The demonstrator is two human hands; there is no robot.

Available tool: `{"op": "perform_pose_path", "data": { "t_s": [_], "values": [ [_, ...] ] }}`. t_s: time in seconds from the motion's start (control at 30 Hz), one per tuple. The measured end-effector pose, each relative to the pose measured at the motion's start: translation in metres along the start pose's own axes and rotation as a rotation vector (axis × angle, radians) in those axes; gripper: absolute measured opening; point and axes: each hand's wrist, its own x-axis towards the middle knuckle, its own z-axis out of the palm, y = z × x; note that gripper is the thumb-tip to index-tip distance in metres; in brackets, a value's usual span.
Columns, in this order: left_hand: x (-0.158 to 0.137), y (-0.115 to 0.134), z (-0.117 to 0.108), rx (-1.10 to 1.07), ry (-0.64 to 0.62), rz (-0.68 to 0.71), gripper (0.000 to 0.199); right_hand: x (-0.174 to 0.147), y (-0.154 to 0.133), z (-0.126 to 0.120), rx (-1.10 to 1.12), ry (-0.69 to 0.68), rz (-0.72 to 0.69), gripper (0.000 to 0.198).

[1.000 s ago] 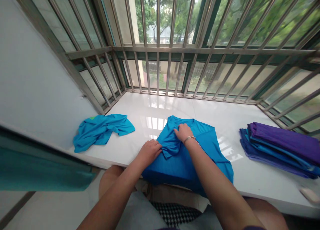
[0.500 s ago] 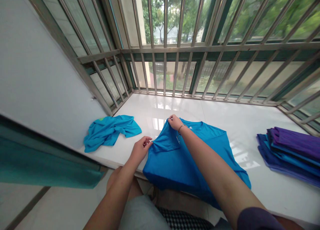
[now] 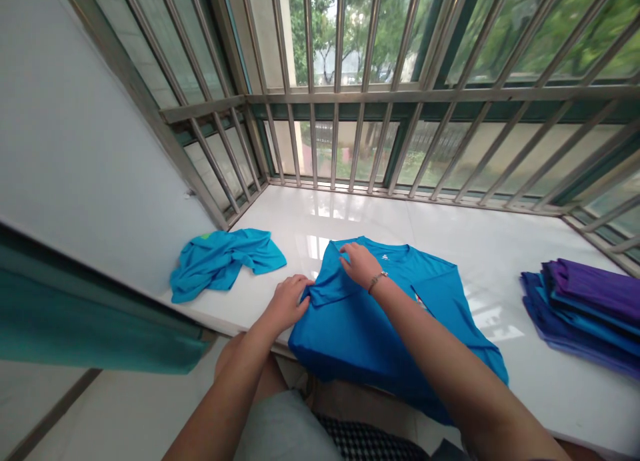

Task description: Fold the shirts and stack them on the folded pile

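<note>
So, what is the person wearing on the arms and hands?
Both forearms are bare, with no sleeves in view and no gloves. The right hand has a thin metal bracelet at the wrist. The left hand shows no jewellery from this view.

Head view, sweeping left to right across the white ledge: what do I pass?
Crumpled blue shirt → left hand at the folded sleeve → right hand pressing the blue T-shirt → bare white ledge → stack of folded purple and blue garments.
</note>
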Motion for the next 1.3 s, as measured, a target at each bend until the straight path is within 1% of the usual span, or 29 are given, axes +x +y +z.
{"op": "perform_pose_path", "data": {
  "t_s": [0.07, 0.2, 0.3, 0.4, 0.47, 0.57, 0.63, 0.7, 0.77, 0.83, 0.93, 1.03, 1.1, 1.2, 1.3],
  "values": [
    [0.000, 0.002, -0.002, 0.033, -0.036, 0.050, 0.038, -0.033, -0.001, -0.001, -0.050, -0.014, -0.038, 0.031],
    [-0.007, 0.000, -0.006, 0.099, -0.104, 0.162, 0.043, -0.098, 0.002, 0.005, -0.161, -0.047, -0.136, 0.040],
    [-0.015, 0.001, -0.007, 0.164, -0.090, 0.139, 0.036, -0.143, 0.018, 0.007, -0.159, -0.018, -0.103, 0.042],
    [-0.014, 0.009, -0.006, 0.184, -0.049, 0.121, 0.042, -0.178, 0.049, 0.001, -0.155, 0.062, -0.034, 0.041],
    [-0.005, 0.018, 0.000, 0.157, -0.049, 0.156, 0.044, -0.195, 0.074, -0.007, -0.178, 0.127, 0.020, 0.041],
    [0.025, 0.032, 0.015, 0.135, -0.119, 0.222, 0.046, -0.212, 0.105, -0.019, -0.243, 0.181, 0.085, 0.042],
    [0.053, 0.038, 0.027, 0.156, -0.198, 0.239, 0.047, -0.220, 0.116, -0.025, -0.297, 0.179, 0.121, 0.040],
    [0.081, 0.036, 0.035, 0.201, -0.260, 0.196, 0.048, -0.225, 0.117, -0.027, -0.329, 0.168, 0.148, 0.038],
    [0.107, 0.028, 0.039, 0.251, -0.278, 0.114, 0.047, -0.226, 0.108, -0.027, -0.323, 0.159, 0.158, 0.038],
    [0.126, 0.018, 0.038, 0.287, -0.270, 0.061, 0.046, -0.219, 0.090, -0.025, -0.302, 0.142, 0.173, 0.036],
    [0.142, 0.004, 0.035, 0.317, -0.255, 0.049, 0.046, -0.193, 0.053, -0.016, -0.253, 0.086, 0.205, 0.033],
    [0.145, -0.003, 0.037, 0.349, -0.242, 0.045, 0.048, -0.148, 0.019, -0.001, -0.176, 0.020, 0.251, 0.036],
    [0.142, -0.004, 0.042, 0.360, -0.219, 0.038, 0.050, -0.118, 0.005, 0.009, -0.144, -0.006, 0.316, 0.039],
    [0.135, -0.004, 0.052, 0.364, -0.179, -0.003, 0.054, -0.084, 0.001, 0.020, -0.122, -0.024, 0.371, 0.035],
    [0.129, -0.004, 0.058, 0.355, -0.161, -0.050, 0.057, -0.069, 0.009, 0.021, -0.111, -0.031, 0.380, 0.031]
  ]
}}
